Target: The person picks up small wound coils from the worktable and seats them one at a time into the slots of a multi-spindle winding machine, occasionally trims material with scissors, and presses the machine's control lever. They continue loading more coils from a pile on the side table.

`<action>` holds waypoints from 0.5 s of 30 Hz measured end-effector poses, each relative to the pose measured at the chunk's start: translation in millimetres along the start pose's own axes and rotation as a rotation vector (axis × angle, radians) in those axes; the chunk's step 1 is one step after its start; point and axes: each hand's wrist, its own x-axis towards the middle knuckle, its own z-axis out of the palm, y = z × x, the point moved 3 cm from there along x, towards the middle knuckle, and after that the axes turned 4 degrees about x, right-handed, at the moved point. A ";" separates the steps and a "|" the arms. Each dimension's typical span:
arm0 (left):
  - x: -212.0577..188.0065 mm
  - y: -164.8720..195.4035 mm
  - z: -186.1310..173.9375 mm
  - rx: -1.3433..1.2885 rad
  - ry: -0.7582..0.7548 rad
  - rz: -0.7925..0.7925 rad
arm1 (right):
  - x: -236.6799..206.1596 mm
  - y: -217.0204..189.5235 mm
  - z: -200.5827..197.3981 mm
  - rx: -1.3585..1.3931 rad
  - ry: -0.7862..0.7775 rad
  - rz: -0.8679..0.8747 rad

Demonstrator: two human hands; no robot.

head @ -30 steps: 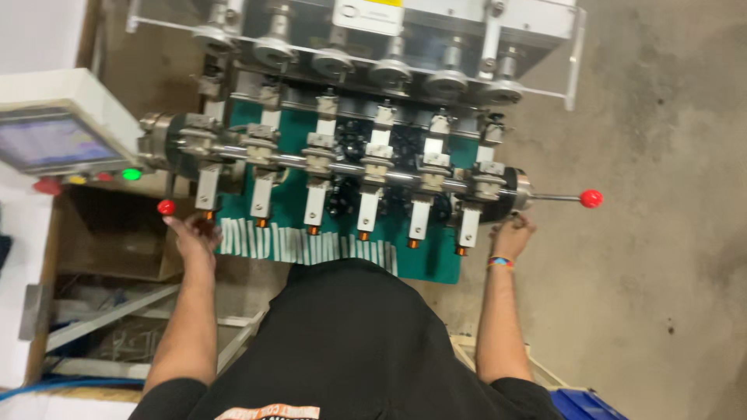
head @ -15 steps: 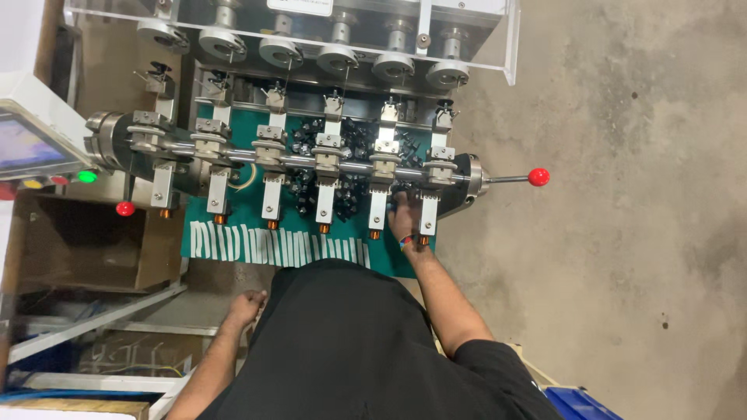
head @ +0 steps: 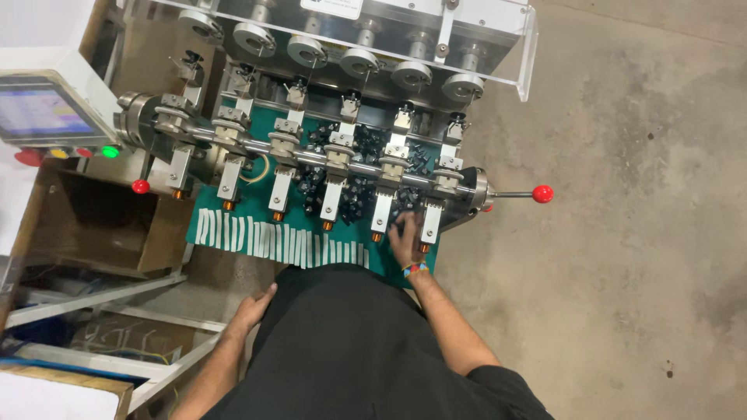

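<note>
A winding machine has a horizontal shaft point(head: 311, 155) carrying several white holders with copper-wound tips. Under it lies a green tray point(head: 233, 208) with a pile of small black parts point(head: 358, 167) and a row of white strips point(head: 280, 239) along its front edge. My right hand point(head: 405, 237), with a coloured wristband, reaches onto the tray between the two rightmost holders, its fingers at the black parts; whether it holds one is hidden. My left hand point(head: 253, 307) hangs low beside my black shirt, fingers loose, holding nothing.
Red-knobbed levers stick out at the shaft's right end point(head: 542, 194) and left end point(head: 141, 187). A control panel with a screen point(head: 43, 109) and coloured buttons stands at the left, above an open cardboard box point(head: 101, 222). A clear guard point(head: 498, 47) covers the back spools. Concrete floor lies to the right.
Both hands were at the tray's front corners. My left hand has dropped down to my side; my right hand has moved inward to the rightmost holders.
</note>
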 end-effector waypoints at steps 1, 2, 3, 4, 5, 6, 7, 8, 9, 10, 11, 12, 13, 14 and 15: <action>1.5 0.5 -1.5 0.001 -0.023 -0.019 | -10.4 -6.3 -0.7 0.097 -0.009 -0.014; 3.1 0.5 -2.7 0.002 -0.048 -0.046 | -24.3 -8.8 1.8 0.125 -0.103 0.143; 5.3 2.5 -4.0 0.011 -0.074 -0.020 | -37.6 -10.0 3.8 0.153 -0.202 0.300; 7.3 4.2 -5.8 0.017 -0.099 0.006 | -45.4 -13.6 4.0 0.176 -0.282 0.271; 9.6 5.8 -7.5 0.022 -0.125 0.034 | -52.5 -16.5 4.6 0.198 -0.362 0.240; 12.0 6.6 -9.5 0.042 -0.140 0.034 | -56.6 -18.0 7.1 0.220 -0.438 0.204; 14.8 7.5 -12.7 0.064 -0.151 0.038 | -58.8 -17.3 9.4 0.199 -0.465 0.199; 17.1 7.6 -15.6 0.089 -0.165 0.039 | -61.9 -16.5 11.9 0.180 -0.494 0.198; 19.6 8.3 -18.2 0.073 -0.193 0.056 | -64.0 -14.9 15.1 0.161 -0.524 0.201; 22.9 9.6 -22.2 0.060 -0.220 0.075 | -65.3 -14.1 18.0 0.165 -0.513 0.191; 26.2 10.9 -25.8 0.048 -0.248 0.096 | -66.3 -13.9 21.7 0.168 -0.499 0.181; 29.6 11.8 -29.8 0.012 -0.231 0.099 | -67.6 -14.5 24.7 0.169 -0.488 0.173; 33.5 12.8 -33.7 -0.028 -0.215 0.099 | -69.0 -16.3 27.7 0.154 -0.477 0.162; 36.3 12.9 -37.0 -0.071 -0.197 0.097 | -69.6 -19.3 31.1 0.139 -0.469 0.150; 38.9 13.4 -39.5 -0.080 -0.188 0.113 | -69.8 -23.7 34.0 0.125 -0.461 0.137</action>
